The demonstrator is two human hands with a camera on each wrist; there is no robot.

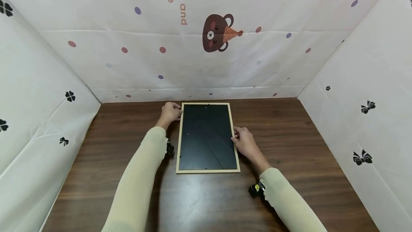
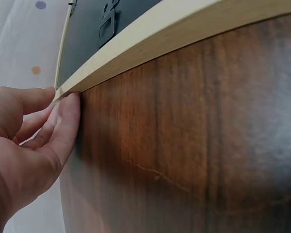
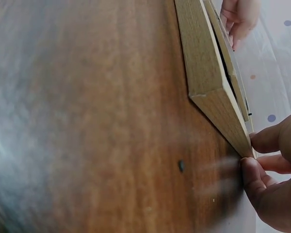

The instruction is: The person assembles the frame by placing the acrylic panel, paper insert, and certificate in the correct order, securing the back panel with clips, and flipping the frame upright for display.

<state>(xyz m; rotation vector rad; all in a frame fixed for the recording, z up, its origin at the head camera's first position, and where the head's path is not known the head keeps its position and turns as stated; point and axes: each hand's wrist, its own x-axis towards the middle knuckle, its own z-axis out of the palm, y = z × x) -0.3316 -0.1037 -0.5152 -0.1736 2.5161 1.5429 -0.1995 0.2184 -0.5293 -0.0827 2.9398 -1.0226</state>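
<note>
A picture frame (image 1: 207,139) lies back side up on the table, its black backing board (image 2: 87,36) framed by a pale wooden rim (image 3: 203,58). My left hand (image 1: 170,112) pinches the left rim near the far corner, thumb on top and fingertips low against the side. On the opposite side, my right hand (image 1: 245,141) grips the right rim around its middle between thumb and fingers. A small metal hanger (image 2: 107,26) shows on the backing in the left wrist view. In the right wrist view, a dark gap runs between rim and backing.
Brown wood-grain table (image 1: 128,189) extends around the frame. A white printed cloth (image 1: 180,67) rises behind the far edge, and similar cloth walls stand left and right. Small black cameras (image 1: 256,189) are strapped at both wrists. A small dark mark (image 3: 181,166) shows on the tabletop.
</note>
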